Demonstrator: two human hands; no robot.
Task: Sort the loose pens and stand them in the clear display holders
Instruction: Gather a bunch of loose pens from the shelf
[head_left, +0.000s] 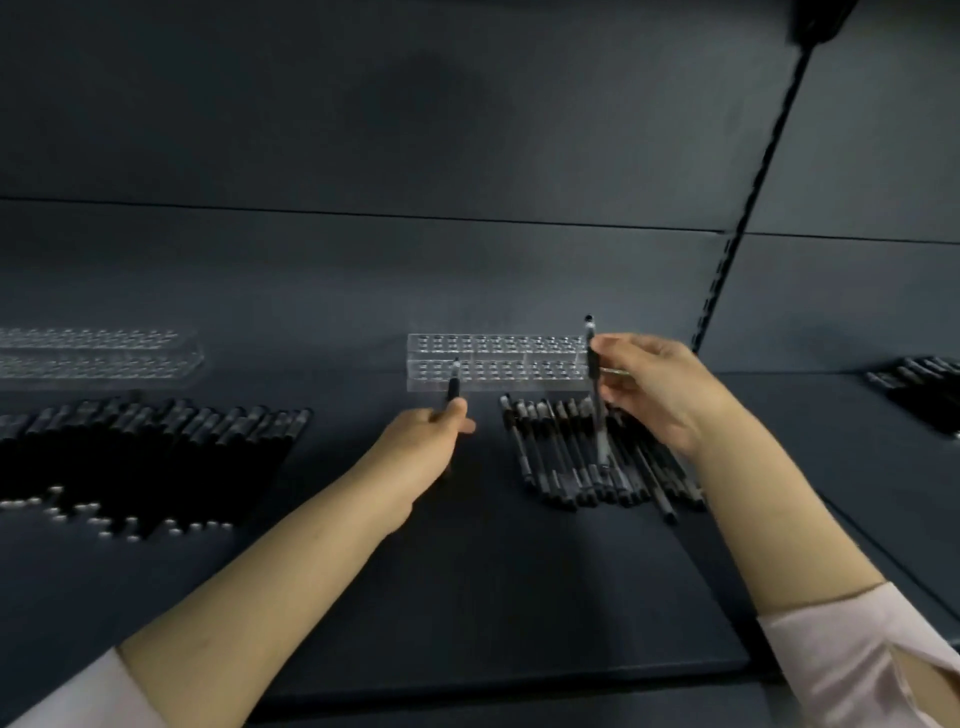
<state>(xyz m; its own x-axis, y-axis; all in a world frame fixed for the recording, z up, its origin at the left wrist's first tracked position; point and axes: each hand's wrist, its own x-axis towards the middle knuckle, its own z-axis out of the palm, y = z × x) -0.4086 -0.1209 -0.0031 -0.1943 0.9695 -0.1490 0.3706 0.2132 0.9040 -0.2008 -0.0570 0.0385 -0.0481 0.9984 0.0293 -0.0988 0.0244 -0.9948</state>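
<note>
- Two pale pink sleeves, the left sleeve (67, 696) and the right sleeve (852, 654), sit nearest, with bare forearms reaching toward 12 o'clock over the dark grey shelf (519, 597).
- The left hand (426, 436) curls its fingers and thumb round the lower end of a short black pen (454, 387). The pen juts from the grip toward 12 o'clock, its tip in front of the lower edge of the clear plastic holder dotted with holes (493, 358).
- The right hand (660, 384) pinches a slim clear-barrelled pen with a black cap (590, 338) at mid-length. It stands nearly upright by the holder's 3 o'clock end, its cap above the fingers.
- Below that hand, at 6 o'clock of the holder, lies a loose fan of clear-barrelled pens (561, 457); the upright pen's lower end overlaps it.
- At 9 o'clock, well apart, lies a heap of black pens (145, 457), with a second clear holder (93, 353) behind it.
- At 3 o'clock, by the frame edge, lie more dark pens (919, 395).
</note>
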